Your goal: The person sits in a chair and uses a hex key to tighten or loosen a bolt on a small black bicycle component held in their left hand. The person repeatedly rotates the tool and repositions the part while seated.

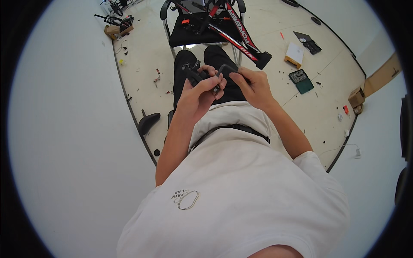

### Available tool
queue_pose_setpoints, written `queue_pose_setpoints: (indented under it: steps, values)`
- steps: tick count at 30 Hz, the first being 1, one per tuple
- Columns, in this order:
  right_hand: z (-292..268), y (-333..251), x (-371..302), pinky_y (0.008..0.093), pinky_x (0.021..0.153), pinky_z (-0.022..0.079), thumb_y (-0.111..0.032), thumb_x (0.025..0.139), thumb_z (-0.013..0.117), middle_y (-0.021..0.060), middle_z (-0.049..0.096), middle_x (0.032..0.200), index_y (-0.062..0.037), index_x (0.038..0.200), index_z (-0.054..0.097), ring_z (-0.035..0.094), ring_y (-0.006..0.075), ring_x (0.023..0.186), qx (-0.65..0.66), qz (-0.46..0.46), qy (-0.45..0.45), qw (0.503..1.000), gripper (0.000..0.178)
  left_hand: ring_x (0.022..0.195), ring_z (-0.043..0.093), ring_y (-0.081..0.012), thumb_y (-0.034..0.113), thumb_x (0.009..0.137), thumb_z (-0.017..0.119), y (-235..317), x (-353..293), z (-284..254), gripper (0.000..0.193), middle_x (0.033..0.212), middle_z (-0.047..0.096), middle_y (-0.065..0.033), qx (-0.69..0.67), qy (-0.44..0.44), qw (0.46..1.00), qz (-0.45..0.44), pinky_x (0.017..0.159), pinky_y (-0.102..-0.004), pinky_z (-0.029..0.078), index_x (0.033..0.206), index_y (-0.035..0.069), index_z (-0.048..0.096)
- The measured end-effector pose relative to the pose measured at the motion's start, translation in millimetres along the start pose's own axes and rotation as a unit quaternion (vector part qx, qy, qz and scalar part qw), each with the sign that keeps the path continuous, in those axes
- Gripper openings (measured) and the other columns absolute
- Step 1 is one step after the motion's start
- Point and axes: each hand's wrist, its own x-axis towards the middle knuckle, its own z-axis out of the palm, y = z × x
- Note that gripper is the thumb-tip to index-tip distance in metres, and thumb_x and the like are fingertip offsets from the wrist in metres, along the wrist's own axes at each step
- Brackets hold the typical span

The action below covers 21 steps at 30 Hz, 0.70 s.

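My left hand [199,95] is closed around a black bicycle part [192,75], held above my lap. Its exact kind is hard to make out, since my fingers cover much of it. Between thumb and fingers, my right hand [254,87] pinches a dark L-shaped hex key [224,67]. The key's bent end reaches down to the black part beside my left fingertips; whether it sits in a bolt is hidden. Beyond my knees, a red and black bicycle frame [243,36] lies across a black chair [174,36].
On the floor to the left lies a bicycle saddle [149,123]. To the right are an open green case [304,86] of small parts, a white and orange box [294,54] and a black tool case [310,45]. Cardboard boxes [356,98] stand by the right wall.
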Motion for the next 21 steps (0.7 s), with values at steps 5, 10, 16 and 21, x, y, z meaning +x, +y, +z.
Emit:
queue_pose_setpoints:
  steps: [5,10,16,21]
  values:
    - [3,6,-1,0.0329,0.044,0.035,-0.015,0.092,0.062,0.0156,0.047,0.057,-0.0004,0.077,0.053,0.040,0.0302,0.046,-0.079,-0.038,0.026,0.996,0.023,0.087,0.049,-0.0177,0.007,0.088,0.057,-7,0,-8,0.013,0.091,0.049,-0.0067,-0.041,-0.002,0.999,-0.023,0.063,-0.0254,0.043,0.099,0.006,0.049]
    - [15,8,-7,0.0357,0.044,0.035,-0.014,0.094,0.059,0.0181,0.048,0.057,0.0007,0.078,0.050,0.042,0.0342,0.047,-0.042,-0.002,0.012,0.999,0.023,0.088,0.049,-0.0171,0.009,0.090,0.057,-11,1,-8,0.013,0.090,0.049,-0.0062,-0.094,0.020,0.995,-0.029,0.064,-0.0246,0.043,0.101,0.006,0.050]
    - [16,2,-8,0.0389,0.045,0.034,-0.016,0.096,0.057,0.0195,0.048,0.057,0.0011,0.081,0.051,0.043,0.0369,0.048,-0.020,0.029,-0.010,0.999,0.023,0.089,0.052,-0.0167,0.008,0.090,0.058,-6,3,-8,0.013,0.091,0.051,-0.0069,0.035,0.026,0.999,0.016,0.066,-0.0266,0.045,0.101,0.007,0.050]
    - [6,6,-4,0.0417,0.046,0.037,-0.017,0.095,0.057,0.0207,0.051,0.059,0.0002,0.086,0.055,0.048,0.0400,0.052,-0.092,0.005,-0.038,0.995,0.020,0.094,0.055,-0.0188,0.009,0.090,0.059,-6,4,-9,0.014,0.095,0.053,-0.0088,0.151,0.031,0.988,0.019,0.068,-0.0290,0.046,0.101,0.007,0.050]
